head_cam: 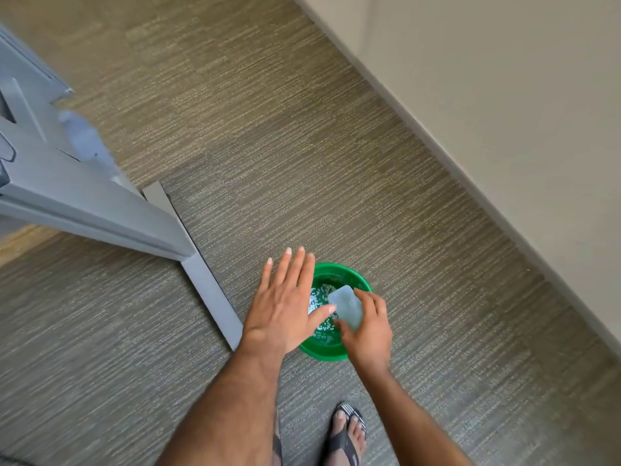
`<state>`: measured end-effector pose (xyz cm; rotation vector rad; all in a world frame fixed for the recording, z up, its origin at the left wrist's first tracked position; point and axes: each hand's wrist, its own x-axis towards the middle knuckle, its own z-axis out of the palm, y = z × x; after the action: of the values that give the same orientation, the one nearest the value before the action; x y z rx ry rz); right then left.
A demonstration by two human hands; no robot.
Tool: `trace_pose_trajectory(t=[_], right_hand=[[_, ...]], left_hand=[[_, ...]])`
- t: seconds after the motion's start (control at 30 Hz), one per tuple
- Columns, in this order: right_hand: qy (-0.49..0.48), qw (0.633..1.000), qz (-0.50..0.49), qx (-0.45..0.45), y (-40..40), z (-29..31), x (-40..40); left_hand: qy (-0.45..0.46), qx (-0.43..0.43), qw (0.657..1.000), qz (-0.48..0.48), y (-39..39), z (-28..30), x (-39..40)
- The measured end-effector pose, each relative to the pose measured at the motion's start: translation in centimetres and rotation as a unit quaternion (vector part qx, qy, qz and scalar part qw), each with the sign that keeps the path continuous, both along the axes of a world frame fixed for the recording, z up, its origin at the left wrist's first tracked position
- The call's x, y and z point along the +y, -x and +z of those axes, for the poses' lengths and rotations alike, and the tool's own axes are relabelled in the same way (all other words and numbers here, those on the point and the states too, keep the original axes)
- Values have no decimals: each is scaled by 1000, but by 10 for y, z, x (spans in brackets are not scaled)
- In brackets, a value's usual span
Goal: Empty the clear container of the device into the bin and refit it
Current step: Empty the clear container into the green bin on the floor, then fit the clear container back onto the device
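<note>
A round green bin (349, 272) stands on the carpet with small white bits (319, 294) scattered inside it. My right hand (368, 334) is shut on the clear container (346, 306) and holds it turned over above the bin. My left hand (284, 302) hovers flat with its fingers spread over the bin's left rim, and its thumb tip touches the container. The device that the container belongs to is not in sight.
A grey table leg and foot (201, 274) run across the carpet just left of the bin. A pale wall with a baseboard (470, 169) closes off the right side. My sandalled foot (347, 432) stands just behind the bin.
</note>
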<state>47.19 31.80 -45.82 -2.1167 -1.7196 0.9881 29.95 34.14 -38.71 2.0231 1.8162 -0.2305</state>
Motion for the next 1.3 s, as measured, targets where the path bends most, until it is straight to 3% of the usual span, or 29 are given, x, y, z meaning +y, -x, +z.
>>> trace_pose_trajectory(t=[0.23, 0.43, 0.5, 0.6, 0.67, 0.73, 0.83, 1.03, 1.3], right_hand=[[-38, 999, -13, 35, -10, 23, -1], [-24, 976, -117, 180, -11, 90, 10], [6, 938, -175, 298, -9, 125, 14], [29, 842, -238, 483, -8, 192, 20], [44, 799, -253, 544, -6, 240, 24], [52, 781, -242, 573, -2, 288, 23], [59, 780, -225, 582, 5, 352, 17], [82, 816, -189, 539, 37, 444, -9], [142, 875, -107, 450, 110, 494, -60]], left_hand=[[-25, -1, 1000, 1, -6, 20, -1], [-68, -2, 998, 18, -13, 77, 2], [-86, -10, 996, 27, -13, 106, 5], [-121, -25, 992, 40, -12, 157, 7], [-147, -40, 987, 51, -11, 193, 8], [-172, -56, 982, 56, -11, 231, 6], [-208, -74, 974, 61, -8, 284, -5], [-244, -40, 961, 122, 27, 364, -52], [-253, 6, 941, 223, 107, 414, -149]])
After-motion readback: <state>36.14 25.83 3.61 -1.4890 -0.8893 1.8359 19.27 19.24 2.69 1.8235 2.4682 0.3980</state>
